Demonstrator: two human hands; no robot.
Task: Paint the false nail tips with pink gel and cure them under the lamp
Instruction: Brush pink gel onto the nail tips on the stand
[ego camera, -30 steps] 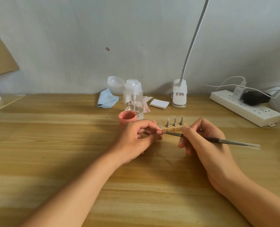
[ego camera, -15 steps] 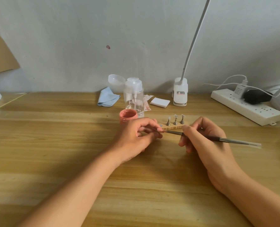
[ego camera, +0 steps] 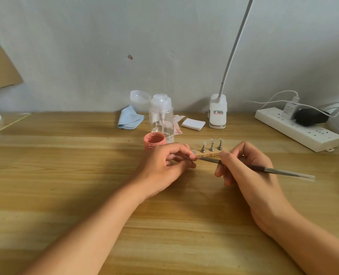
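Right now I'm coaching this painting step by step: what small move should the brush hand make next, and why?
Probably a short stroke with the brush: the right hand has its tip at the hidden piece pinched by the left hand, while three nail tips on stands look unpainted and the pink gel jar stands open.

The tabletop under the fingers is pale wood with visible grain and a soft satin sheen. The brush in them is dull grey metal, tailed in clear plastic. Just beyond the fingers, a raw wooden strip carries shiny metal pegs. Farther back are a matt pink plastic jar, a clear plastic bottle, a soft blue cloth and a glossy white plastic lamp.
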